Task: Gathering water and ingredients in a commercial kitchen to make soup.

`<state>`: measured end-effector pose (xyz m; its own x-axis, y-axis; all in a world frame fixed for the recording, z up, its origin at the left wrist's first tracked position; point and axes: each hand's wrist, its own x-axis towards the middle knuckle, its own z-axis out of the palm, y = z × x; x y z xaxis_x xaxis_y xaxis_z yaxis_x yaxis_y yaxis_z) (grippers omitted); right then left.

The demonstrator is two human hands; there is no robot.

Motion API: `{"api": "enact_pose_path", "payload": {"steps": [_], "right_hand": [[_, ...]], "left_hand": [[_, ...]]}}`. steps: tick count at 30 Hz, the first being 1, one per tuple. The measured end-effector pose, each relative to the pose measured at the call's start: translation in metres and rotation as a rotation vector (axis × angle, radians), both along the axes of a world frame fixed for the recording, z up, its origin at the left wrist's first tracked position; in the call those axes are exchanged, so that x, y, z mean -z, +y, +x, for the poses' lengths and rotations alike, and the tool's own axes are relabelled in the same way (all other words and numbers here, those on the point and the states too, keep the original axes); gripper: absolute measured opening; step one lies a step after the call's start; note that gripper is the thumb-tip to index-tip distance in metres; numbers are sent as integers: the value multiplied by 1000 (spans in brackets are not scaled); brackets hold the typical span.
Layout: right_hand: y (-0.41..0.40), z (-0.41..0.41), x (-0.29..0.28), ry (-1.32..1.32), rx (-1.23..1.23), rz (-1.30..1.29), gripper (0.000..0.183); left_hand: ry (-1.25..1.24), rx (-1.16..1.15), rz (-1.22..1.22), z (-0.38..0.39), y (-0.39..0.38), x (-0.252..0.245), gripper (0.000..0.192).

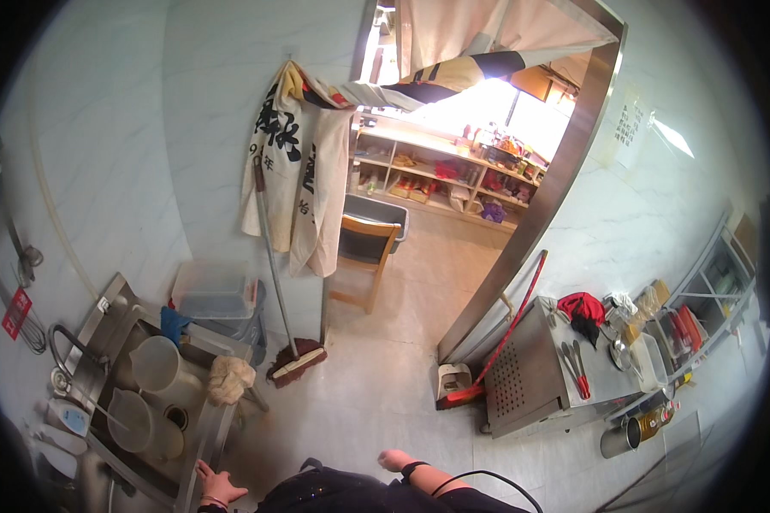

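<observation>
My left hand [221,485] is beside the front rim of a stainless steel sink [200,442], fingers spread and holding nothing. Whether its fingertips touch the rim cannot be told. In the basin stand two translucent plastic measuring jugs [157,365], and a curved black faucet [70,330] reaches over it. A beige cloth [231,379] hangs over the sink's right edge. My right hand [394,460] hangs over the tiled floor in front of my body, with a dark band at the wrist. Its fingers look curled and blurred; nothing shows in it.
Ahead is a doorway with a bunched curtain [276,154], and a wooden chair [369,250] beyond. A broom [297,365] leans left of it. A red-handled broom and dustpan [459,388] stand by a steel cabinet [532,378] bearing red-handled tongs [576,372]. A metal pot [619,439] sits farther right.
</observation>
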<state>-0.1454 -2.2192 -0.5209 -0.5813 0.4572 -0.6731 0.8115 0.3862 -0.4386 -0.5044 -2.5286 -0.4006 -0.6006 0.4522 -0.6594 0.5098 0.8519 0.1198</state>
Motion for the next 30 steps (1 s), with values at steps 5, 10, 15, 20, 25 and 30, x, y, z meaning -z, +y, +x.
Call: {"api": "enact_pose_path", "payload": {"steps": [5, 10, 15, 20, 25, 30], "right_hand": [[-1, -2, 1, 8, 22, 4, 27], [-1, -8, -6, 4, -7, 3, 26], [-1, -9, -7, -24, -55, 22, 26], [-3, -9, -7, -19, -58, 15, 26], [-5, -10, 3, -5, -73, 8, 26], [-4, -3, 10, 45, 30, -5, 26]], "left_hand": [[5, 17, 7, 1, 0, -2, 70], [18, 23, 39, 1, -3, 0, 71], [24, 18, 62, 2, -3, -1, 70], [50, 27, 78, 3, -3, -5, 68], [62, 6, 101, 5, -12, 0, 67], [183, 106, 238, 4, -22, 31, 68]]}}
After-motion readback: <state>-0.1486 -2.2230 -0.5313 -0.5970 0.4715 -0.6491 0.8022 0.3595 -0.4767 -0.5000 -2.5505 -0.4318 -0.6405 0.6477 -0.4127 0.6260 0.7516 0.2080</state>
